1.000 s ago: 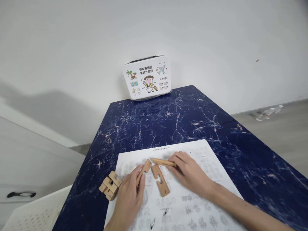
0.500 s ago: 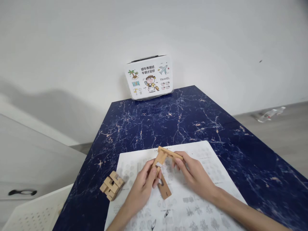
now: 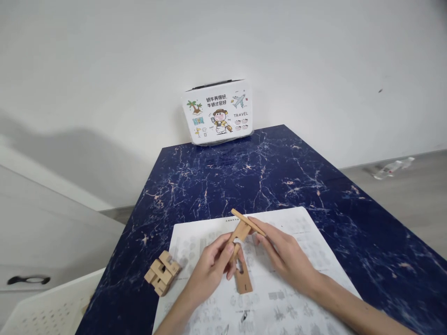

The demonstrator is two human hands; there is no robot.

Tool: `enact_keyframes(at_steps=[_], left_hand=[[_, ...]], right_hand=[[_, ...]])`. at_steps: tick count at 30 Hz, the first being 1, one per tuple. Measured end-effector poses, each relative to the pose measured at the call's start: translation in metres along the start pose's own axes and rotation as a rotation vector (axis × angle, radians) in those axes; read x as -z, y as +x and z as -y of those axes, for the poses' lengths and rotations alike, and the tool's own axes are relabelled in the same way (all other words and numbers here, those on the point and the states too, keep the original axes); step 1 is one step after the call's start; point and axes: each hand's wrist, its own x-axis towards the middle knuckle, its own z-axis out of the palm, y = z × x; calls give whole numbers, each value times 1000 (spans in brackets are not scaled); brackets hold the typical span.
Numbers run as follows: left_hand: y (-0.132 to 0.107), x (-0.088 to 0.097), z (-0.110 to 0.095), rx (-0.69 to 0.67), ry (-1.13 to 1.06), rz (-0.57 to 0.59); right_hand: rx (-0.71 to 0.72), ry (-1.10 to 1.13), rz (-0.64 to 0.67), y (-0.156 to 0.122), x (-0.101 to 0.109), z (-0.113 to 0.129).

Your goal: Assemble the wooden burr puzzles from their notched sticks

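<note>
My left hand (image 3: 209, 267) pinches a flat notched wooden piece (image 3: 238, 234) and holds it tilted above the printed instruction sheet (image 3: 279, 298). My right hand (image 3: 284, 253) grips a thin wooden bar (image 3: 247, 221) whose middle meets the top end of that piece, making a T shape. A third notched wooden piece (image 3: 242, 278) lies flat on the sheet just below both hands. A partly built block of interlocked wooden pieces (image 3: 162, 272) rests at the sheet's left edge, to the left of my left hand.
The dark blue marble-patterned table (image 3: 265, 172) runs to the white wall, where a white cartoon-printed case (image 3: 219, 113) stands. A white perforated chair back (image 3: 45, 311) shows at lower left. Plastic bottles (image 3: 387, 168) lie on the floor at right.
Both hands lifted their pieces off the sheet and brought them together in a T. The third piece stays flat on the sheet.
</note>
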Motion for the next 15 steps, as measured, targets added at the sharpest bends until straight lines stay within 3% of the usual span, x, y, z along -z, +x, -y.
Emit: enact_keyframes(at_steps=[9, 15], left_hand=[[-1, -2, -6, 17, 16, -5], [-2, -1, -5, 20, 9, -4]], right_hand=[[107, -237, 69, -1, 5, -8], [74, -180, 69, 0, 5, -6]])
